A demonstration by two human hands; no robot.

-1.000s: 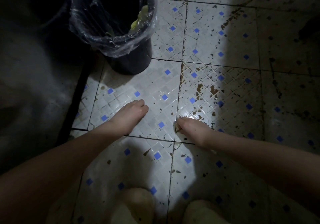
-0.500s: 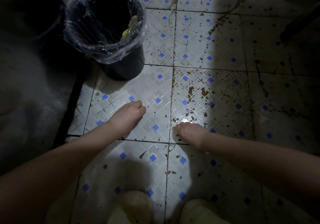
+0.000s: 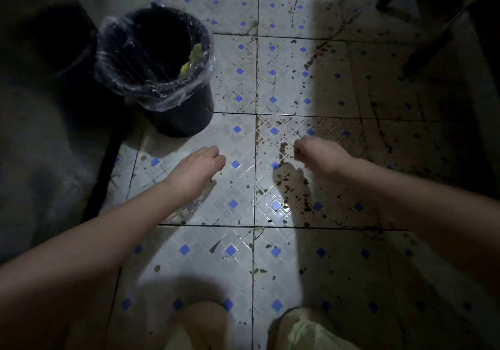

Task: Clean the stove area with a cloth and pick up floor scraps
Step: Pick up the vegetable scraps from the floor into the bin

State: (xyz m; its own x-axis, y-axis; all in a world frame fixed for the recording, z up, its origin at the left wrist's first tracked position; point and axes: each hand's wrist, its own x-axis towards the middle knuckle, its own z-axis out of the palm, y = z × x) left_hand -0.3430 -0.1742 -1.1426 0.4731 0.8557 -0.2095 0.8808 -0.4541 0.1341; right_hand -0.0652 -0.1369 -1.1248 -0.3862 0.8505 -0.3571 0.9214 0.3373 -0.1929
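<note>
My left hand (image 3: 198, 167) hovers over a pale floor tile, fingers loosely curled down, nothing seen in it. To its right, my right hand (image 3: 320, 157) is lifted a little off the floor with fingertips pinched together; anything between them is too small to make out. Dark brown scraps and stains (image 3: 300, 195) speckle the tiled floor (image 3: 232, 241) under and right of that hand. A black bin (image 3: 189, 122) with a clear plastic liner stands beyond my left hand, with yellow-green waste (image 3: 193, 57) against its inner wall. No cloth or stove is in view.
A dark cabinet or wall base (image 3: 40, 133) runs along the left, close to the bin. Dark furniture legs (image 3: 433, 41) stand at the top right. My knees (image 3: 200, 328) are at the bottom edge. The light is dim, and shadow covers the right side.
My right hand has lifted off the tile joint where it was pinching and moved right. My left hand has risen from flat on the floor and curled. The view has pulled back.
</note>
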